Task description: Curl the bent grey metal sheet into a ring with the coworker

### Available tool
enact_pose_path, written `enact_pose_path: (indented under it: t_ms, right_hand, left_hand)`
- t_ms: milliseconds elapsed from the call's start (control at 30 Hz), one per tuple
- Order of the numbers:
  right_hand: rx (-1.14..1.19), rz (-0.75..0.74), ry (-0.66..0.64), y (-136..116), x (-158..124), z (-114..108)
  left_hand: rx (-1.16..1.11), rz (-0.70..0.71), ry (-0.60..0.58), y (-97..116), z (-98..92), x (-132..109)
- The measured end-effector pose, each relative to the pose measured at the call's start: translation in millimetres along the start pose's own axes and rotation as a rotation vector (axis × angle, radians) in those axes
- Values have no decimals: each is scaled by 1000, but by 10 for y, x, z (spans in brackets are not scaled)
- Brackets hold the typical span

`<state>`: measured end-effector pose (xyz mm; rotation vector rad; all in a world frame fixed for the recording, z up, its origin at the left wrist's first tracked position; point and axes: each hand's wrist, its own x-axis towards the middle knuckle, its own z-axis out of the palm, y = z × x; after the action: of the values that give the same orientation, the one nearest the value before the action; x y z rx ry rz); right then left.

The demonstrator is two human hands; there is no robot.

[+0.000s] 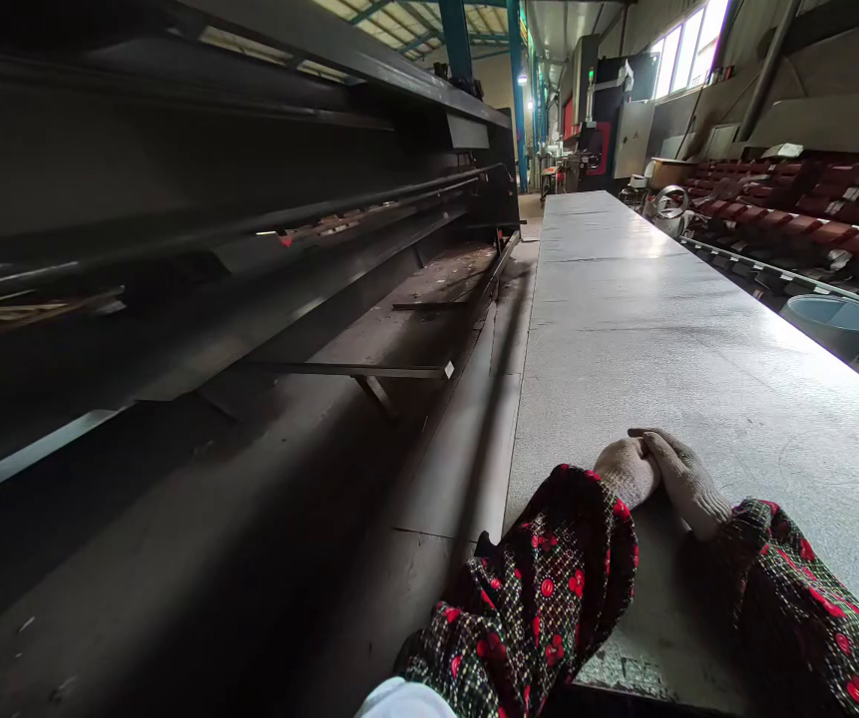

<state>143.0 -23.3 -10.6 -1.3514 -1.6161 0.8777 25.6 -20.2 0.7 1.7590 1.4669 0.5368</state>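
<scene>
Both my hands wear pale knitted gloves and meet near the close end of a long stack of grey metal sheet [609, 369]. My left hand [626, 473] looks rounded and rests low over the sheet, its fingers hidden. Laid across it is my right hand [684, 479], fingers pressed together and closed over the left. No tool or part shows in either hand. Dark sleeves with red flowers cover both forearms, which lean in over the sheet's near edge.
On the left runs a long dark machine [309, 150] with bars and a low frame [369, 369] above the floor. A light-blue bucket [837, 324] stands to the right, by dark red stacked parts [788, 214]. Farther off are a grey cabinet [633, 140] and a blue column [515, 90].
</scene>
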Motion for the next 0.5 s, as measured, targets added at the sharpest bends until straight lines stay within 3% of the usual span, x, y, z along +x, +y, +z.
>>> enact_pose_path:
  t_ms: [500]
  right_hand:
    - [26,0,0,-7,1,6]
  left_hand:
    - [10,29,-4,-60,41,29]
